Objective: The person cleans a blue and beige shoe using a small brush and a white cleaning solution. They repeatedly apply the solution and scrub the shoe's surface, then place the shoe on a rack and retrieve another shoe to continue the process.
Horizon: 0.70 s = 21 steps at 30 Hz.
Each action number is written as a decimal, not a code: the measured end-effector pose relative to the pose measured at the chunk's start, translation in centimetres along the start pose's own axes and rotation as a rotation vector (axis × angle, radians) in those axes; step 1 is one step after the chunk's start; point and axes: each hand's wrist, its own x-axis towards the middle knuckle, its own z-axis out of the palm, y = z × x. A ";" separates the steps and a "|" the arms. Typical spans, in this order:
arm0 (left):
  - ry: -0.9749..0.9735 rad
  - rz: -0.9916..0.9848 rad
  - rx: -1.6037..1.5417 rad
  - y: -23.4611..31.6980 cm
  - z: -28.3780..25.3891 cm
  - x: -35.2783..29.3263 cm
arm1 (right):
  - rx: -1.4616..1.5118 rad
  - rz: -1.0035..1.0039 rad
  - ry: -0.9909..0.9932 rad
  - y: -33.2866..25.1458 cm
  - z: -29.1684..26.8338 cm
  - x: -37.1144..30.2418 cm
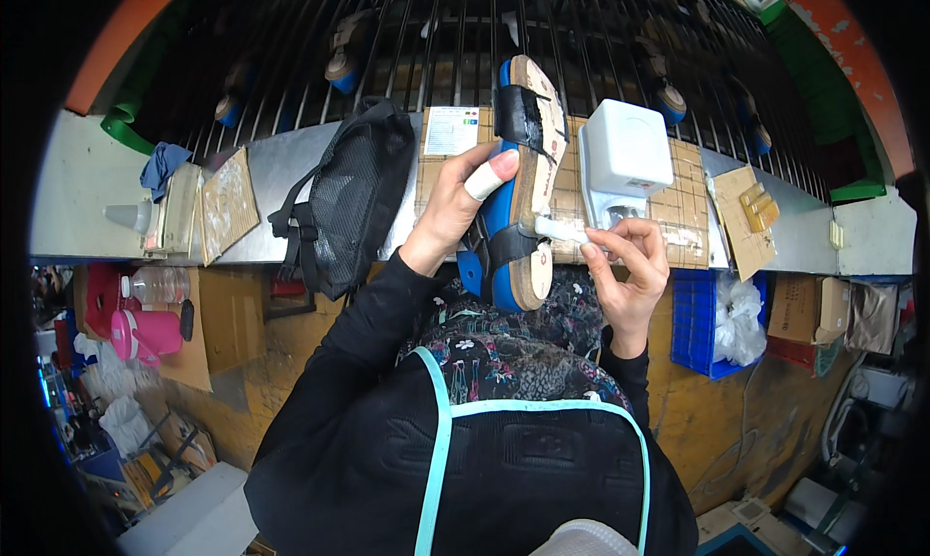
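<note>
Head view: the left hand [448, 207] is holding a sandal [526, 183] lengthwise from 12 to 6 o'clock, its fingers gripping the blue-edged side, at 1 o'clock from centre. The right hand [628, 280] is pinching a small white tool [562, 231] between narrowed fingers, its tip pointing toward the lower strap [511, 245]. Around the sandal, a white container [628, 149] is resting at 2 o'clock, a black mesh bag [354, 202] is lying at 9 o'clock on the surface [298, 154], and a blue crate [690, 314] is sitting at 4 o'clock.

Left hand [453, 204] gripping (thumb [481, 180] wrapped), right hand [630, 273] pinching, arms [363, 314] forward.
</note>
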 end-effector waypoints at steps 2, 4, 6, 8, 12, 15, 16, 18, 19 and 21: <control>0.011 -0.001 0.012 0.0 0.1 0.2 | 0.009 0.001 0.002 0.0 -0.1 -0.2; 0.001 -0.014 -0.009 0.1 0.1 0.4 | 0.013 -0.016 0.003 0.0 -0.2 -0.5; 0.014 -0.045 -0.024 0.3 0.0 0.5 | 0.001 -0.038 -0.003 -0.1 -0.4 -0.7; -0.002 -0.078 -0.036 0.6 0.0 0.6 | -0.032 -0.074 -0.018 -0.2 -0.8 -0.7; -0.074 -0.092 -0.030 0.9 0.1 0.1 | 0.237 -0.119 -0.007 0.4 -1.2 0.9; -0.038 -0.078 -0.093 0.4 0.8 -0.5 | 0.112 0.118 0.095 0.6 0.0 1.2; -0.010 -0.081 -0.095 0.1 0.9 -0.7 | 0.186 0.134 0.075 0.6 0.2 1.0; 0.048 -0.065 -0.130 -0.3 0.7 -1.0 | 0.308 0.203 -0.018 0.4 0.4 0.3; 0.075 -0.080 -0.127 -0.4 0.4 -1.1 | 0.346 0.217 -0.056 0.3 0.2 -0.1; 0.127 -0.102 -0.135 -0.6 -0.2 -1.3 | 0.413 0.236 -0.130 0.0 -0.5 -0.8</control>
